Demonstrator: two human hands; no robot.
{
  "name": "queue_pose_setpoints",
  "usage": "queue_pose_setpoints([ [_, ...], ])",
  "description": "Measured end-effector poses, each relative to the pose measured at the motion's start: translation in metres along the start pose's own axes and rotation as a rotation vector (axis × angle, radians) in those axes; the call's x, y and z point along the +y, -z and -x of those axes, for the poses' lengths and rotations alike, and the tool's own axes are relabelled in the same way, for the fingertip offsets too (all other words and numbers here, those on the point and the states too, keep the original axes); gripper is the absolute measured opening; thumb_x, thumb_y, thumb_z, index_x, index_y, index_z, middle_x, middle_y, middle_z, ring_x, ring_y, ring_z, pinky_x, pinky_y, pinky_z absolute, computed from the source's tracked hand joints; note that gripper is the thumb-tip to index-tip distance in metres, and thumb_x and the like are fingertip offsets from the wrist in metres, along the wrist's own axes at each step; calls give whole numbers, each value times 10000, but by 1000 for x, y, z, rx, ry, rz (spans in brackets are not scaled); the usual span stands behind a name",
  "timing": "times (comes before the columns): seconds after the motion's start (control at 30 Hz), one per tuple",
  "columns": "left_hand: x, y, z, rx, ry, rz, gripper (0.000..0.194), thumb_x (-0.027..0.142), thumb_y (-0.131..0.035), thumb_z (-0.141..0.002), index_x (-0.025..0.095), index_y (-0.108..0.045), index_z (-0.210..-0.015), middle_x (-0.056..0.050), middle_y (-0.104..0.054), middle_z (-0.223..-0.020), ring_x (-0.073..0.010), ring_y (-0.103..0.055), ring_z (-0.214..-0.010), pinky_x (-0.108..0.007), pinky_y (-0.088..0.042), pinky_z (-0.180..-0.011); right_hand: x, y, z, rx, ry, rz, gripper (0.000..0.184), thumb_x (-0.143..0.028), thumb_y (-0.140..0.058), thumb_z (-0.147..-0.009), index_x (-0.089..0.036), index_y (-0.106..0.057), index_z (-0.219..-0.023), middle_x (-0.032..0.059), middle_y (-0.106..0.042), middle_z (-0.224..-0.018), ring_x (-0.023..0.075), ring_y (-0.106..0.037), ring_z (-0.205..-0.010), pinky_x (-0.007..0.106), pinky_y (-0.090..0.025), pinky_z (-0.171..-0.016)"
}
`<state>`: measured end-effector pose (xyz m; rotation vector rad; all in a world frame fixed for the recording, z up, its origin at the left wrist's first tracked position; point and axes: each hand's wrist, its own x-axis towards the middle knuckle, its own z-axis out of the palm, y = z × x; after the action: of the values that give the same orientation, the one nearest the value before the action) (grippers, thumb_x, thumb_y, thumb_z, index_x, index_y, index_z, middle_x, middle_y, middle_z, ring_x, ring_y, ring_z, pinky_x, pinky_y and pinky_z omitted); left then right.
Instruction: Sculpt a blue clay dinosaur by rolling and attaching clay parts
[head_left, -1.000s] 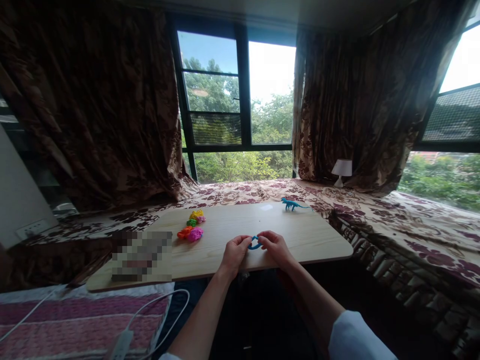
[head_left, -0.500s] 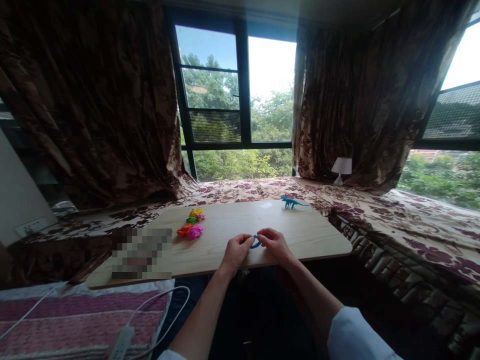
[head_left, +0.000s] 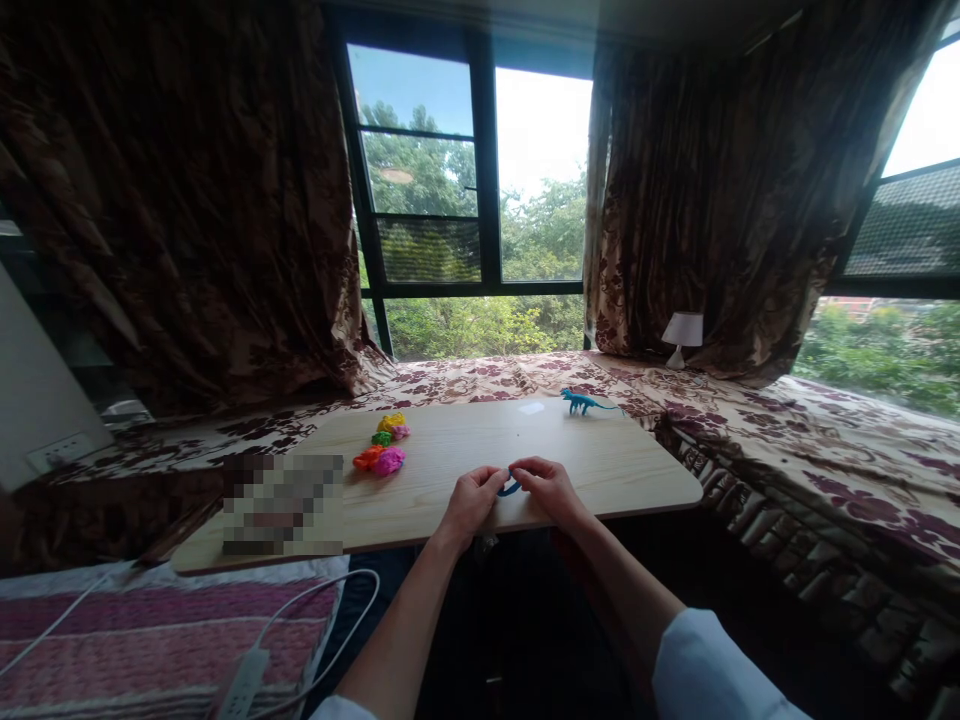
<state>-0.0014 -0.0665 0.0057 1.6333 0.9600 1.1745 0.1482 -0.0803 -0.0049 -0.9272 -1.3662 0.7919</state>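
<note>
While both rest on the table (head_left: 615, 470), left hand (head_left: 471, 502) and right hand (head_left: 551, 488) pinch a blue strip (head_left: 510, 488).

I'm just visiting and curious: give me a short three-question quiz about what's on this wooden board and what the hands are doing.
1. True or false: the blue strip is pinched between the left hand and the right hand.
2. What stands at the far right of the wooden board? A) a blue toy dinosaur B) a red cup C) a pair of scissors
3. Fill in: the coloured clay lumps lie to the ______ of both hands.

Key: 1 true. 2 A, the blue toy dinosaur. 3 left.
</note>
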Motion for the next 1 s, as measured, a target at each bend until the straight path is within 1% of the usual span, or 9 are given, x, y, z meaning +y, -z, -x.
queue_pose_setpoints([
  [0.1, 1, -1, 0, -4, -7, 3, 320, 449, -575, -690, 159, -684, -772, -16, -671, -757, -155, -560, -728, -249, -403, -694, -5, 0, 1, -14, -5, -20, 216, -337, -597, -722, -176, -706, -818, 47, -667, -816, 164, -590, -723, 267, -454, -624],
  [0.17, 2, -1, 0, -1, -10, 3, 320, 452, -575, -689, 160, -687, -759, -20, -674, -748, -158, -567, -727, -253, -408, -695, -8, 0, 2, -22, -16, -39, 238, -350, -571, -743, -179, -701, -846, 47, -667, -834, 153, -588, -701, 266, -459, -614],
  [0.23, 2, -1, 0, 8, -11, 2, 318, 450, -574, -690, 162, -693, -753, -24, -680, -744, -163, -575, -732, -256, -413, -697, -8, 0, 3, -12, -26, -57, 251, -353, -574, -742, -183, -685, -890, 37, -668, -819, 141, -584, -669, 265, -460, -606],
  [0.3, 2, -1, 0, 19, -15, 5, 313, 444, -578, -688, 165, -696, -770, -28, -687, -758, -167, -585, -743, -259, -421, -706, -7, 0, 2, 12, -30, -70, 247, -349, -599, -722, -180, -673, -886, 24, -662, -775, 131, -573, -638, 259, -455, -593],
  [0.43, 1, -3, 0, 44, -26, 13, 323, 423, -585, -697, 164, -694, -858, -49, -700, -840, -180, -606, -810, -273, -439, -754, -2, -1, 0, 49, -27, -81, 231, -368, -614, -707, -161, -668, -796, 15, -639, -707, 124, -552, -607, 253, -447, -569],
  [0.57, 0, -7, 1, 54, -41, 2, 325, 400, -603, -694, 170, -695, -904, -60, -695, -939, -197, -600, -912, -283, -429, -823, 1, -1, -1, 62, -21, -87, 254, -391, -617, -703, -161, -670, -794, 21, -640, -718, 129, -553, -618, 255, -448, -569],
  [0.7, -2, -10, 1, 62, -51, -18, 314, 401, -632, -660, 160, -706, -845, -62, -703, -871, -207, -616, -845, -293, -446, -778, 1, -1, -1, 55, -20, -83, 275, -412, -620, -702, -161, -680, -795, 27, -648, -721, 131, -552, -615, 263, -445, -588],
  [0.9, -1, -8, 2, 61, -85, -43, 261, 391, -618, -668, 164, -713, -756, -46, -688, -784, -201, -603, -806, -286, -438, -754, -2, -1, 0, 36, -25, -86, 312, -439, -632, -689, -152, -686, -797, 34, -652, -713, 142, -558, -627, 271, -447, -602],
  [1.0, 1, -7, 3, 48, -92, -43, 270, 387, -579, -706, 172, -712, -801, -43, -690, -819, -196, -601, -837, -288, -431, -786, -2, -1, 0, 50, -26, -94, 303, -431, -631, -696, -150, -676, -799, 26, -641, -691, 133, -552, -611, 263, -444, -586],
])
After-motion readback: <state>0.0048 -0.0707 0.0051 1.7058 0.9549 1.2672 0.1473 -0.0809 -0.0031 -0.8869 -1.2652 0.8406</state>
